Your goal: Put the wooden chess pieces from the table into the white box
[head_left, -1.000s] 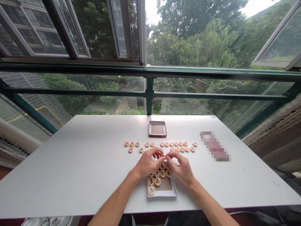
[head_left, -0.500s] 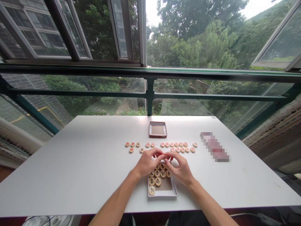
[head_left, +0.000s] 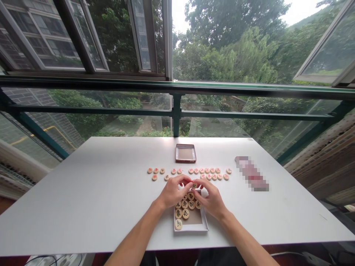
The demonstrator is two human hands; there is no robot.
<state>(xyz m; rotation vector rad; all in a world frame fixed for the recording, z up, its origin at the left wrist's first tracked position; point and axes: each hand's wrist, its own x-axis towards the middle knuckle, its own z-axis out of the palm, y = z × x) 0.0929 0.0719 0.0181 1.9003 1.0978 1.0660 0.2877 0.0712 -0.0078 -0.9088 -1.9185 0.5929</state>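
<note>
A round wooden Chinese chess piece (head_left: 194, 186) with a dark character is held between the fingertips of both hands. My left hand (head_left: 174, 191) is closed in a pinch at the piece's left side, and my right hand (head_left: 210, 195) pinches from the right. Just below them stands a white-walled box (head_left: 205, 221) with several black-marked pieces (head_left: 185, 204) lying face up in rows. Its lower right part shows bare brown bottom. My hands cover the far part of the box.
Red-marked pieces (head_left: 207, 170) and a few dark-marked ones (head_left: 162, 171) lie in two loose rows beyond my hands. Behind them is a box lid (head_left: 185, 152). A blurred pinkish object (head_left: 252, 174) lies to the right on the white table (head_left: 97, 195).
The held piece has tilted, so its marked face now shows between my fingertips. Both hands stay nearly in place, and the view shifts slightly.
</note>
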